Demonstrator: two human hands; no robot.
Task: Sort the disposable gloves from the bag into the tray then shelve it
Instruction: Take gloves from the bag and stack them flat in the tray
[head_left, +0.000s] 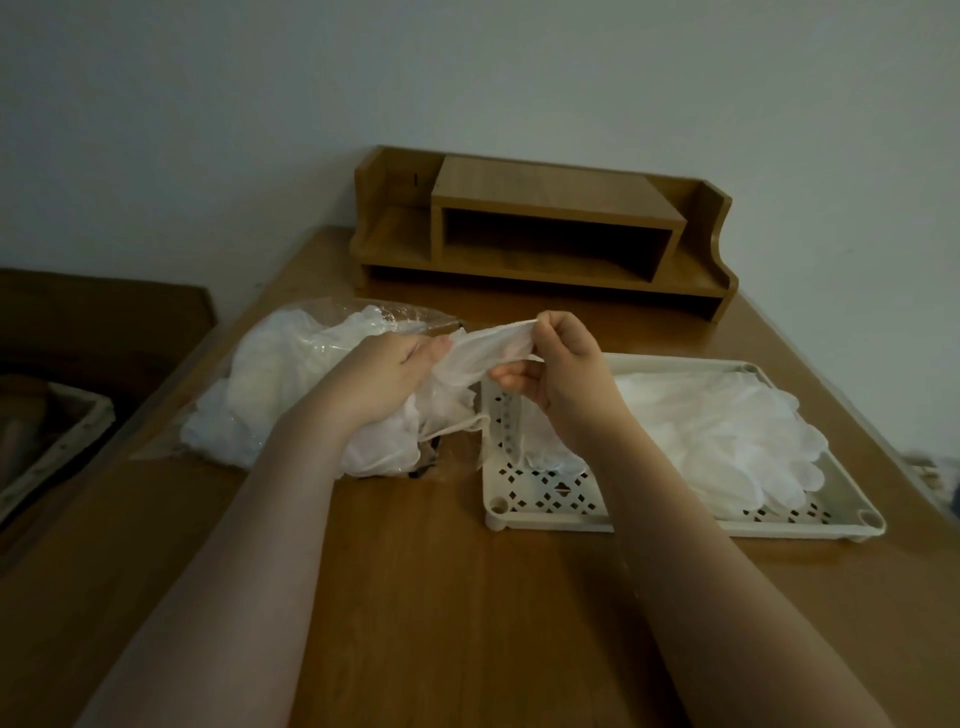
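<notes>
Translucent white plastic fills most of the middle ground: a thin disposable glove is stretched in the air between the two hands, above the gap separating the bag from the tray. The left hand pinches one end of that glove between thumb and fingers, its wrist lying over the heap of gloves spilling from the bag. The right hand grips the other end, fingers curled tightly round the bunched film, with a loose fold of the glove hanging below it toward the tray's left edge.

The clear crumpled plastic bag of white disposable gloves lies on the left part of the brown wooden desk, its mouth facing right. Just beside it, to the right, sits the shallow beige plastic tray with a perforated lattice floor. A flattened pile of white gloves already lies inside the tray, covering most of its right and far parts, while the near-left lattice stays bare.

At the far end of the desk, against the pale wall, stands a low wooden desktop shelf with an open central cubby. Left of the desk, lower down, a dark piece of furniture and a light basket edge are dimly visible.
</notes>
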